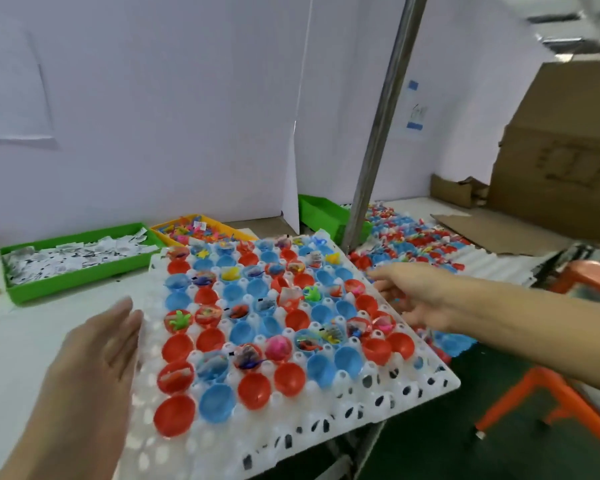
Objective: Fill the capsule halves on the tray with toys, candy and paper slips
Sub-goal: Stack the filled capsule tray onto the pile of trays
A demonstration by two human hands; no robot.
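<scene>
White tray (378, 410) of red and blue capsule halves (253, 389) lies on the surface, its right corner overhanging the edge; rear cells are mostly filled, front rows empty. Left hand (97, 351) is flat and wide at the tray's left edge; right hand (413, 292), fingers loosely spread and empty, reaches over its right edge. Best to steady the tray first; green bin (66, 282) of slips and yellow bin (194, 230) lie behind, metal pole (378, 133) crowds the right.

A grey metal pole (383, 123) rises through the frame's centre right. Flattened cardboard boxes (561, 140) lean at the upper right, above an orange stool (548, 400) at lower right.
</scene>
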